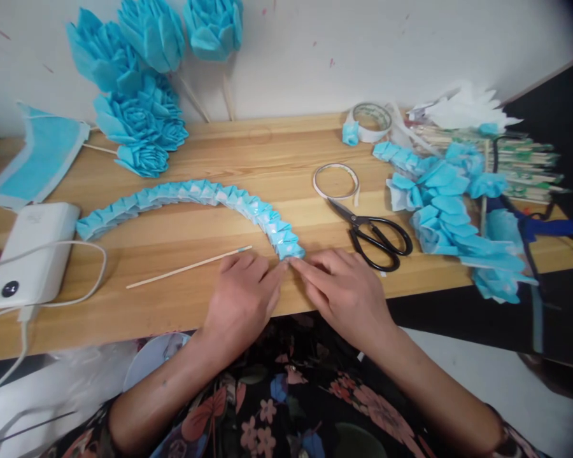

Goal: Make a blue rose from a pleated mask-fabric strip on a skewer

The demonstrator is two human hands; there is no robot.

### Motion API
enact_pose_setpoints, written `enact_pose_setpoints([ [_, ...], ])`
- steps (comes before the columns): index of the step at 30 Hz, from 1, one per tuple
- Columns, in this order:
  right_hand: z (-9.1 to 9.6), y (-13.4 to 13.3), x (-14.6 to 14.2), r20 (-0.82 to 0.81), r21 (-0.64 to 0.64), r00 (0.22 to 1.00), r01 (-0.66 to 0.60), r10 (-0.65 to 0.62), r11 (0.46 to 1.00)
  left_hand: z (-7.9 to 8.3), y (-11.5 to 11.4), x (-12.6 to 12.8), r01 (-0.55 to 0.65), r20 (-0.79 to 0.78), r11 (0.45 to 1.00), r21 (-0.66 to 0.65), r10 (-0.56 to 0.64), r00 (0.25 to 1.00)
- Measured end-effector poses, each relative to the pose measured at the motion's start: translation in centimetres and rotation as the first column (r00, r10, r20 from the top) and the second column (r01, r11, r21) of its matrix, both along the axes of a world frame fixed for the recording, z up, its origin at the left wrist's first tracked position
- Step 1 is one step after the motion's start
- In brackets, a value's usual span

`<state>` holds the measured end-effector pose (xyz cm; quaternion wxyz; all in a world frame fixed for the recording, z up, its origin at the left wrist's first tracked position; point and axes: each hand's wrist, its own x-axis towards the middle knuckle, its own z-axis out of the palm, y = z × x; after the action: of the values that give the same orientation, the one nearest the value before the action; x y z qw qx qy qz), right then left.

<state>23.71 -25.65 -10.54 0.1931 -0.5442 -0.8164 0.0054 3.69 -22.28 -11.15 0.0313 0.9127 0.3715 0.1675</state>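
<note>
A long arched strip of folded blue paper (191,194) lies across the wooden table (172,305). Its right end rests near the front edge, where both of my hands meet it. My left hand (243,296) lies flat with fingers stretched toward that end. My right hand (341,289) also lies flat, its fingertips touching the strip's end from the right. A thin wooden stick (188,267) lies just left of my left hand.
Black scissors (375,235) and a tape ring (337,181) lie right of my hands. A second tape roll (370,121), a heap of blue paper pieces (451,210) and packed sticks (525,162) sit far right. Blue paper flowers (141,121) lean on the wall. A white power bank (31,251) with cable sits left.
</note>
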Motion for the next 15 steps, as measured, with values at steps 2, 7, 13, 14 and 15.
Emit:
enact_pose_setpoints([
  [2,-0.2,0.2,-0.6,0.020,0.006,1.000,-0.005,0.005,1.000,0.0,0.0,0.0,0.004,0.000,1.000,-0.001,-0.004,1.000],
  [7,-0.1,0.5,-0.2,0.067,0.010,0.998,-0.009,0.008,1.000,0.0,0.0,0.0,0.000,-0.007,1.000,-0.008,0.000,1.000],
  [13,0.1,0.1,1.7,0.072,0.012,0.997,0.020,-0.021,1.000,-0.2,-0.1,-0.2,-0.006,0.002,1.000,-0.028,0.006,1.000],
  [14,0.0,0.0,1.8,0.076,0.011,0.997,0.020,-0.021,1.000,-0.3,-0.1,-0.2,-0.003,0.003,1.000,-0.031,0.003,1.000],
  [15,-0.1,0.0,1.8,0.078,0.010,0.997,0.019,-0.019,1.000,-0.2,-0.1,-0.3,-0.001,0.001,0.999,-0.032,0.001,1.000],
])
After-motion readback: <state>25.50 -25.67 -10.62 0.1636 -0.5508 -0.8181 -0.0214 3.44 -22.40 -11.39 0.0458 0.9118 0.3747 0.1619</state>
